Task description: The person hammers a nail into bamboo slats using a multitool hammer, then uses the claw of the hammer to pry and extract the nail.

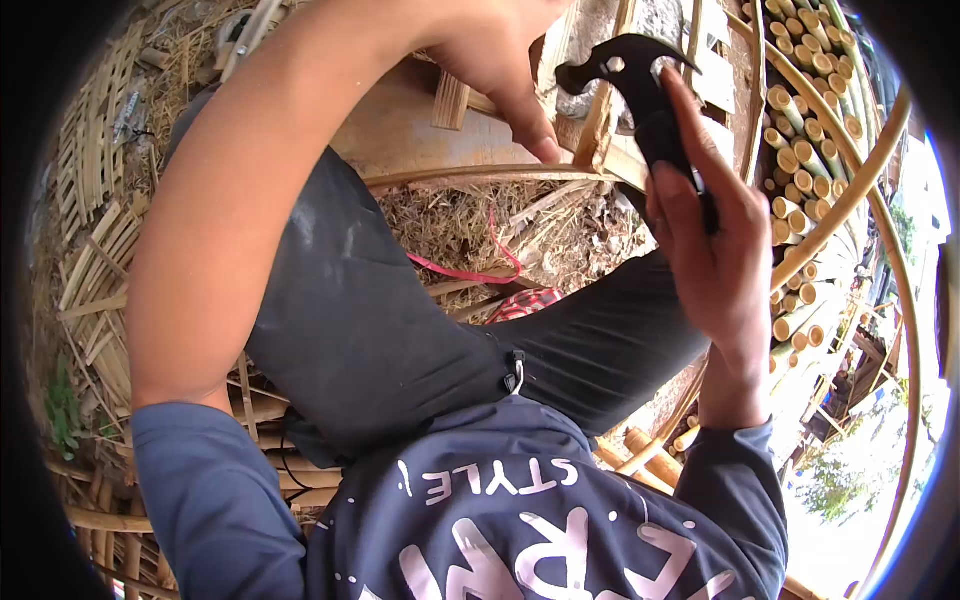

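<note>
A black claw hammer (pixel 640 85) is raised at the upper right, and my right hand (pixel 710 220) is wrapped round its handle, with one finger stretched along it towards the head. My left hand (pixel 500 75) is at the top centre, thumb stretched down to the edge of a curved bamboo strip (pixel 480 173); its other fingers are partly cut off by the frame's edge. Under this hand lies a flat wooden board (pixel 405 135). Just right of the thumb, an upright split bamboo piece (pixel 597 125) meets the strip, below the hammer head.
Cut bamboo poles (pixel 800 180) are stacked at the right, crossed by long curved poles (pixel 850 215). Woven bamboo (pixel 95 150) lies at the left. Between my legs are dry shavings (pixel 440 225), a pink strap (pixel 460 274) and a red checked cloth (pixel 525 304).
</note>
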